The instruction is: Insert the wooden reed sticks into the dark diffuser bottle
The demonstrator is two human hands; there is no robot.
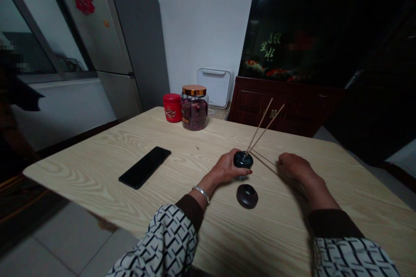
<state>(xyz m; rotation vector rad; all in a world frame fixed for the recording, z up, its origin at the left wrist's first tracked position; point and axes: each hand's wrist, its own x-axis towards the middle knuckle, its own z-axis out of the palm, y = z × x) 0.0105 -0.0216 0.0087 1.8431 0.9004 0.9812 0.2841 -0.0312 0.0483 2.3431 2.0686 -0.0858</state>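
My left hand (227,166) is wrapped round a small dark glass bottle (243,161) on the table, its thumb at the near side. Two thin reed sticks (264,129) stand up from the bottle's mouth, leaning to the right. A third thin stick (264,158) runs low from beside the bottle to my right hand (294,166), which is closed at its end; the fingertips are partly hidden. Just in front of the bottle lies a round, dark brown cap (247,196) with a hole in its middle.
On the wooden table (188,181) lie a black phone (145,167) and a tiny brown bit (197,148). A red canister (172,107) and a copper-lidded jar (195,110) stand at the back. Beyond are a fridge (139,39) and a fish tank (299,34).
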